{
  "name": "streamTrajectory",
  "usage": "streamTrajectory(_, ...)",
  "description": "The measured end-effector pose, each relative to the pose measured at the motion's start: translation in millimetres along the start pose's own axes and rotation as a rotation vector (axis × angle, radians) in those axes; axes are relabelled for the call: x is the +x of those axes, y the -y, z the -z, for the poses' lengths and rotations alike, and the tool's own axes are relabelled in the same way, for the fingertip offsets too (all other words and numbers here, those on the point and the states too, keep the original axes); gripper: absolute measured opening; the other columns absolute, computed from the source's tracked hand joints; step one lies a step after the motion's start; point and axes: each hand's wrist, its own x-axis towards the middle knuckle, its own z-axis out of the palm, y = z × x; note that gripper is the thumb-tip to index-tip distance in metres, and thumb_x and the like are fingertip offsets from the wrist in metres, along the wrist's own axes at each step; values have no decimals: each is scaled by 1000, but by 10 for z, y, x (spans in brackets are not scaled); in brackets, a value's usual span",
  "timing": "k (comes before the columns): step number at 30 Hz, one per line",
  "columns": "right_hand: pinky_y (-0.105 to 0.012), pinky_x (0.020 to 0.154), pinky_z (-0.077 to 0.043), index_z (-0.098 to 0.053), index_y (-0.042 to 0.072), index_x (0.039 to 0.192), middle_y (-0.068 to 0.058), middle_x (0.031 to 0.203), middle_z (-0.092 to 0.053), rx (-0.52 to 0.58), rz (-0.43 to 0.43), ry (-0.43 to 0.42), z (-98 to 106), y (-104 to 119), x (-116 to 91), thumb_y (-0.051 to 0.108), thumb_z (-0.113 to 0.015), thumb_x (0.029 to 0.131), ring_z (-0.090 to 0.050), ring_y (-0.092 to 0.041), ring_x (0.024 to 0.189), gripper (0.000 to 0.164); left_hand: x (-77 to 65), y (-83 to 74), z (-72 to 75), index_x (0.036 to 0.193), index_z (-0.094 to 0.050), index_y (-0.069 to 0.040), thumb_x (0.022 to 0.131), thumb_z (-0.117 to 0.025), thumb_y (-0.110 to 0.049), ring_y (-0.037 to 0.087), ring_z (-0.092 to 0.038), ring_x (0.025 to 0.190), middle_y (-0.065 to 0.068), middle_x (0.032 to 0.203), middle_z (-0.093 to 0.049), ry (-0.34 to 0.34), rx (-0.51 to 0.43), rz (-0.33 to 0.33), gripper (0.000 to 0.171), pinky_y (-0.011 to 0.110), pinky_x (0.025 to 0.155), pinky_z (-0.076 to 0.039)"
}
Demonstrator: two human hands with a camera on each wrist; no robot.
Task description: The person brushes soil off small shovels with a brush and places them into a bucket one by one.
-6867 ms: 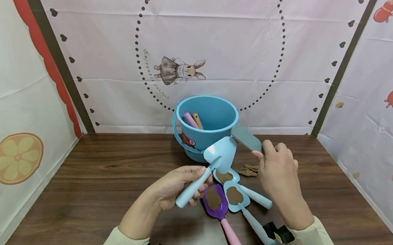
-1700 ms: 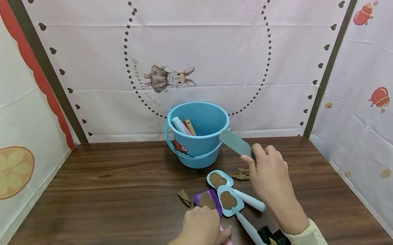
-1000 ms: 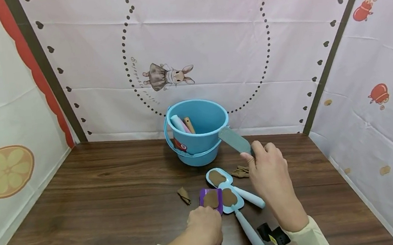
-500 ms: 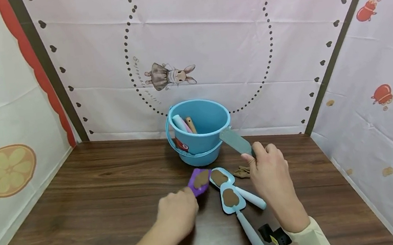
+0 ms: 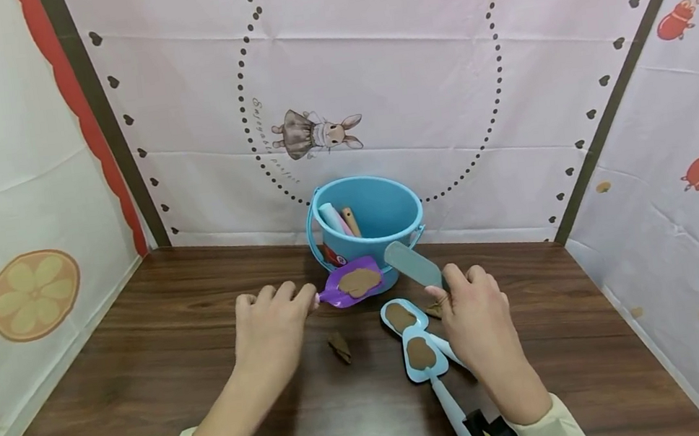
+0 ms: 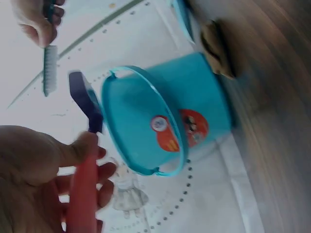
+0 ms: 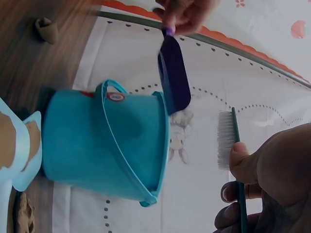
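My left hand (image 5: 272,336) grips the pink handle (image 6: 83,194) of a purple toy shovel (image 5: 335,297). Raised off the table, the shovel's blade overlaps the front of the blue bucket (image 5: 369,247) in the head view and bears a flat brown patch (image 5: 359,282). To the right, my right hand (image 5: 483,325) holds a grey-green brush (image 5: 414,265), its white bristles (image 7: 226,138) showing in the right wrist view. Inside the bucket stand a light-blue handle (image 5: 330,217), a pink one and a wooden one (image 5: 351,221).
Two light-blue toy shovels with brown patches lie overlapping on the wooden table; the front one's handle (image 5: 454,412) points toward me. A crumpled brown piece (image 5: 340,348) lies left of them, another (image 5: 434,310) behind. Printed cloth walls (image 5: 426,92) enclose the table.
The light-blue shovel has left my left hand; a light-blue handle now stands in the bucket. My left hand has lifted the purple shovel from the table toward the bucket. The right hand keeps the brush.
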Motion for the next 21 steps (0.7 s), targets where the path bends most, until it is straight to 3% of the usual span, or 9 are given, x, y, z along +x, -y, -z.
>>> streamTrajectory(7, -39, 60, -36, -60, 10, 100, -7, 77, -44, -10, 49, 3, -74, 64, -39, 38, -62, 100, -44, -24, 69, 28, 26, -5, -142, 98, -67, -15, 100, -57, -38, 30, -62, 74, 8, 80, -64, -110, 21, -106, 25, 45, 59, -40)
streamTrajectory(10, -37, 60, -34, -60, 10, 100, -6, 77, -42, -16, 52, 8, -98, 91, -50, 39, -61, 100, -43, -23, 68, 29, 20, -25, -147, 100, -68, -15, 99, -61, -34, 31, -62, 75, 8, 82, -65, -96, 42, -116, 21, 44, 59, -40)
streamTrajectory(13, -36, 59, -32, -60, 10, 101, -6, 76, -41, -34, 61, 8, -121, 111, -62, 38, -61, 100, -42, -22, 67, 29, 9, -46, -144, 103, -70, -15, 98, -67, -22, 31, -62, 77, 9, 86, -66, -70, 60, -126, 9, 45, 60, -39)
streamTrajectory(16, -35, 58, -31, -60, 10, 101, -6, 75, -41, -47, 81, 20, -163, 140, -78, 38, -63, 99, -40, -21, 66, 28, -7, -66, -143, 106, -72, -15, 96, -67, -11, 32, -63, 80, 10, 88, -67, -63, 69, -130, 12, 46, 62, -41)
streamTrajectory(21, -34, 57, -31, -60, 10, 98, -5, 75, -42, -56, 107, 36, -236, 214, -123, 38, -65, 97, -40, -20, 66, 28, -25, -120, -143, 101, -71, -14, 99, -65, -21, 32, -61, 79, 10, 87, -67, -97, 74, -107, 9, 47, 63, -45)
